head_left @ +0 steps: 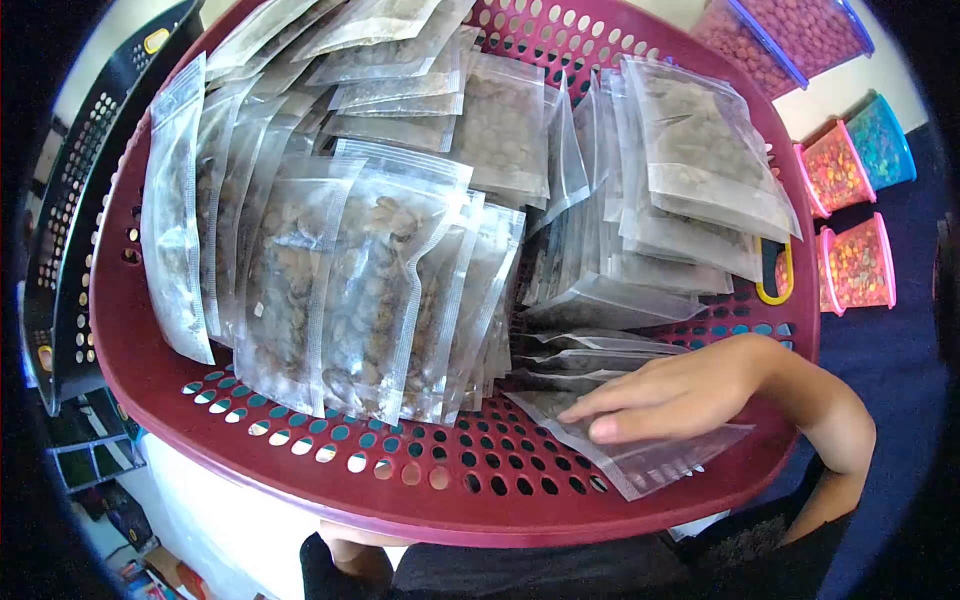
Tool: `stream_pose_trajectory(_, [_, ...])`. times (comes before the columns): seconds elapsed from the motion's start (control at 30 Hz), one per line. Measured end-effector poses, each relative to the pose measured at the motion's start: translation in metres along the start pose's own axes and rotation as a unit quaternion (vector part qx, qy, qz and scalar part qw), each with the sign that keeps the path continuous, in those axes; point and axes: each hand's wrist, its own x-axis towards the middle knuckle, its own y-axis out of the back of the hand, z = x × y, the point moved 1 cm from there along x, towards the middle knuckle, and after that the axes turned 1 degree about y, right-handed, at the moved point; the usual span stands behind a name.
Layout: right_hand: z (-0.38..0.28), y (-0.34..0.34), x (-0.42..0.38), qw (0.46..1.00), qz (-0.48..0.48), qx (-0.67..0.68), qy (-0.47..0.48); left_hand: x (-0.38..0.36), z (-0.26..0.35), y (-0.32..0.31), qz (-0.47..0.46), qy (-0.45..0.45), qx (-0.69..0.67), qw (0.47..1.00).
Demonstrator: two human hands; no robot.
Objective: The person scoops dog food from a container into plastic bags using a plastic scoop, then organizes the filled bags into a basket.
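Note:
My right hand (665, 395) reaches over the near right rim of a maroon perforated plastic basket (330, 490). Its fingers are stretched out and lie flat on the clear zip packets (665, 460) at the front right. One packet corner sticks out under the palm, toward the rim. Just beyond the fingers, more packets lean in a row. To their left, packets (370, 290) filled with brownish, flat, rounded pieces stand upright in a fanned stack. My left hand does not show. A patch of skin is partly visible below the basket's front rim.
Further packets (700, 140) fill the basket's back and right. A yellow handle clip (775, 275) is on its right wall. A black perforated basket (75, 240) stands at left. Tubs of colourful pieces (860, 265) line the right, and larger tubs (810, 40) sit at top right.

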Motion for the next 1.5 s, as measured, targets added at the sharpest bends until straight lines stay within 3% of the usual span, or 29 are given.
stream_pose_trajectory(0.13, [-0.007, -0.002, 0.02, 0.989, -0.024, -0.124, -0.079, -0.004, -0.01, -0.016, 0.01, 0.003, 0.028, 1.0])
stream_pose_trajectory(0.2, [-0.012, -0.004, 0.03, 0.987, -0.024, -0.144, -0.074, -0.007, -0.013, -0.024, 0.015, 0.006, 0.045, 0.999])
stream_pose_trajectory(0.27, [-0.016, -0.005, 0.038, 0.962, -0.079, -0.18, -0.187, -0.009, -0.016, -0.032, 0.019, 0.008, 0.062, 0.998])
stream_pose_trajectory(0.4, [-0.003, -0.02, 0.044, 0.954, -0.049, -0.254, -0.151, -0.01, -0.021, -0.048, 0.023, 0.007, 0.098, 0.995])
stream_pose_trajectory(0.47, [-0.001, -0.022, 0.048, 0.929, -0.118, -0.295, -0.191, -0.01, -0.023, -0.055, 0.023, 0.006, 0.118, 0.993])
stream_pose_trajectory(0.5, [0.011, -0.028, 0.048, 0.939, -0.065, -0.295, -0.165, -0.01, -0.024, -0.059, 0.022, 0.005, 0.129, 0.991])
stream_pose_trajectory(0.63, [0.008, -0.027, 0.048, 0.938, -0.08, -0.273, -0.199, -0.007, -0.029, -0.068, 0.024, 0.0, 0.177, 0.984])
stream_pose_trajectory(0.7, [0.009, -0.031, 0.049, 0.936, 0.009, -0.272, -0.225, -0.005, -0.031, -0.068, 0.029, -0.005, 0.214, 0.976])
stream_pose_trajectory(0.87, [0.016, -0.031, 0.051, 0.914, 0.043, -0.314, -0.252, -0.001, -0.032, -0.057, 0.048, -0.015, 0.323, 0.945])
stream_pose_trajectory(0.93, [0.014, -0.021, 0.045, 0.934, -0.007, -0.306, -0.184, -0.001, -0.033, -0.054, 0.054, -0.018, 0.36, 0.931])
stream_pose_trajectory(1.0, [-0.018, -0.006, 0.026, 0.946, 0.001, -0.274, -0.174, -0.003, -0.03, -0.054, 0.057, -0.02, 0.391, 0.918])
stream_pose_trajectory(1.07, [-0.035, -0.001, 0.012, 0.957, -0.06, -0.24, -0.15, -0.003, -0.027, -0.055, 0.056, -0.023, 0.418, 0.907])
stream_pose_trajectory(1.13, [-0.026, -0.011, 0.017, 0.954, -0.061, -0.238, -0.175, 0.0, -0.026, -0.054, 0.052, -0.031, 0.443, 0.894])
stream_pose_trajectory(1.23, [-0.005, -0.02, 0.025, 0.941, -0.065, -0.302, -0.141, 0.004, -0.026, -0.053, 0.047, -0.047, 0.478, 0.876])
stream_pose_trajectory(1.5, [0.005, -0.016, 0.04, 0.932, -0.11, -0.288, -0.191, 0.011, -0.021, -0.044, 0.044, -0.08, 0.567, 0.819])
